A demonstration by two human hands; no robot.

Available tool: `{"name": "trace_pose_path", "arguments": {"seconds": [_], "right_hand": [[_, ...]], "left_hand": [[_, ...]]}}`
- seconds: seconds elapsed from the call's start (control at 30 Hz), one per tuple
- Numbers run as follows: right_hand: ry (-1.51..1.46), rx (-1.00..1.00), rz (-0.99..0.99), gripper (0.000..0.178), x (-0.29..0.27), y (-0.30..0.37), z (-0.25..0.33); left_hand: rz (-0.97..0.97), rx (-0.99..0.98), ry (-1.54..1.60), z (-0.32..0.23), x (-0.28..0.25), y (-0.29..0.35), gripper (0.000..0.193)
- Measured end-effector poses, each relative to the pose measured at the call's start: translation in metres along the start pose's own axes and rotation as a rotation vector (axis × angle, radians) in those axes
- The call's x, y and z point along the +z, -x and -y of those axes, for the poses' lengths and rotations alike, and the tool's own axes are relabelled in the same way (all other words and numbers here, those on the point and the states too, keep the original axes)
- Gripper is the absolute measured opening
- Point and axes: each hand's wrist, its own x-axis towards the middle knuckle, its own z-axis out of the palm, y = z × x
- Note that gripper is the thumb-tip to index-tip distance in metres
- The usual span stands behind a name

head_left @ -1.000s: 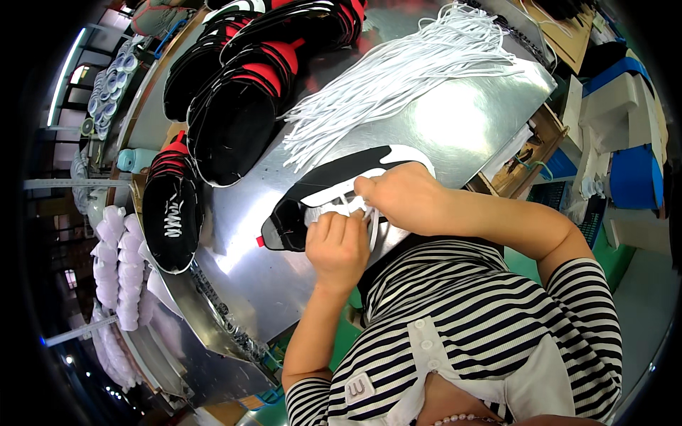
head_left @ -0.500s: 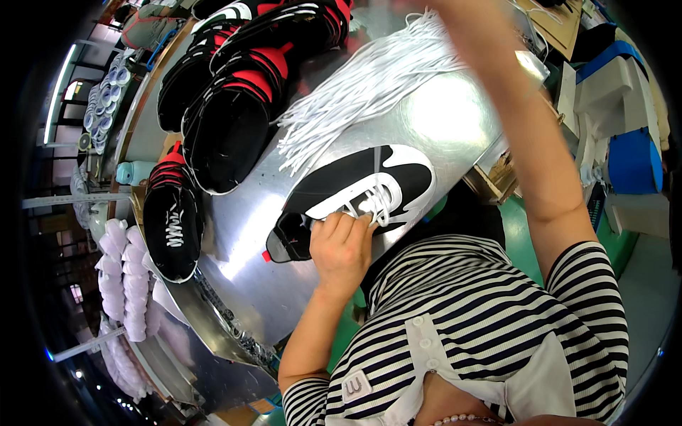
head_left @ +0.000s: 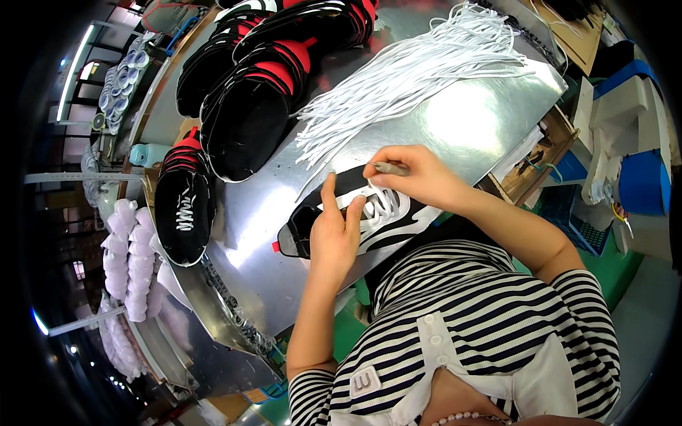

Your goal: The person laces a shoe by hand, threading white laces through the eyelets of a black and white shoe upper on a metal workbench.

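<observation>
On my feed, the black-and-white sneaker upper (head_left: 379,237) lies on the metal table (head_left: 256,291), white lace (head_left: 384,206) already crossing its front; I judge lacing partway, remaining rows hidden. The right hand (head_left: 420,176) pinches a slim tool (head_left: 392,169); the left hand (head_left: 335,238) spreads thumb and forefinger, its grip unclear.
</observation>
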Motion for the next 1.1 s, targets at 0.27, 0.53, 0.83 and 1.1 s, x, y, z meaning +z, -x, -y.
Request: {"name": "trace_pose_path", "arguments": {"seconds": [0.27,0.53,0.83,1.1], "right_hand": [[0.157,0.059,0.013,0.011,0.015,-0.017,-0.015],[0.386,-0.144,0.010,0.019,0.001,0.012,-0.009],[0.611,-0.201,0.088,0.014,-0.003,0.007,-0.010],[0.904,-0.204,0.229,0.029,0.019,-0.016,-0.002]], "left_hand": [[-0.394,0.156,-0.126,0.019,0.033,-0.008,0.045],[-0.448,0.178,-0.078,0.020,0.036,-0.003,0.043],[-0.390,0.141,-0.037,0.019,0.036,0.000,0.045],[-0.333,0.236,0.322,0.016,0.042,0.005,0.037]]}}
